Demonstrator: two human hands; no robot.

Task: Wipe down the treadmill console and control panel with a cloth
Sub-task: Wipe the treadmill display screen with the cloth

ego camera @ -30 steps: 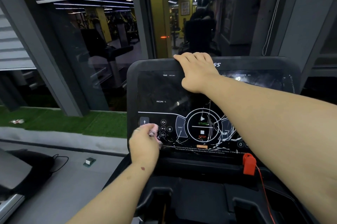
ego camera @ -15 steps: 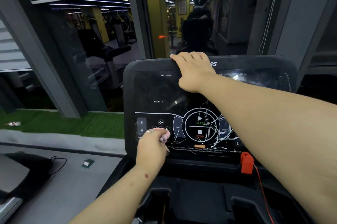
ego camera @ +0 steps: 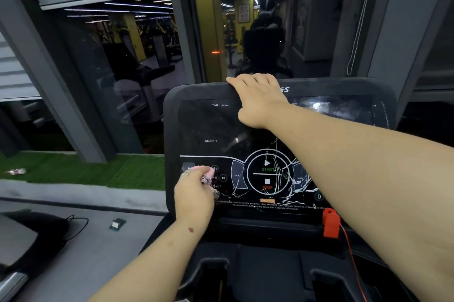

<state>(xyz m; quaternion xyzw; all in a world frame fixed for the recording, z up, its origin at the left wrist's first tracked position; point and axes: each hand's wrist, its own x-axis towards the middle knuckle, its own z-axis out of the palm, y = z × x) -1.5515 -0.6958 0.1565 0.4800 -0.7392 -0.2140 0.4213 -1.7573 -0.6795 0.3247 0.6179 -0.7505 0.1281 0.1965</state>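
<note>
The black treadmill console (ego camera: pixel 211 125) fills the middle of the head view, its glossy control panel cracked around the START/STOP ring (ego camera: pixel 267 174). My left hand (ego camera: pixel 194 191) grips a small pink cloth (ego camera: pixel 207 174) and presses it against the lower left buttons of the panel. A ring shows on one finger. My right hand (ego camera: pixel 258 98) lies over the console's top edge, fingers curled over the rim, palm against the upper screen.
A red safety key (ego camera: pixel 330 223) with a thin red cord hangs at the console's lower right. Below are dark cup holders (ego camera: pixel 213 274). A window pane and grey frame stand behind, green turf (ego camera: pixel 98 171) outside. Another machine's base (ego camera: pixel 29 235) lies at the left.
My left hand with the pink cloth has slid up along the lower left buttons of the panel. My right hand has stayed on the console's top edge.
</note>
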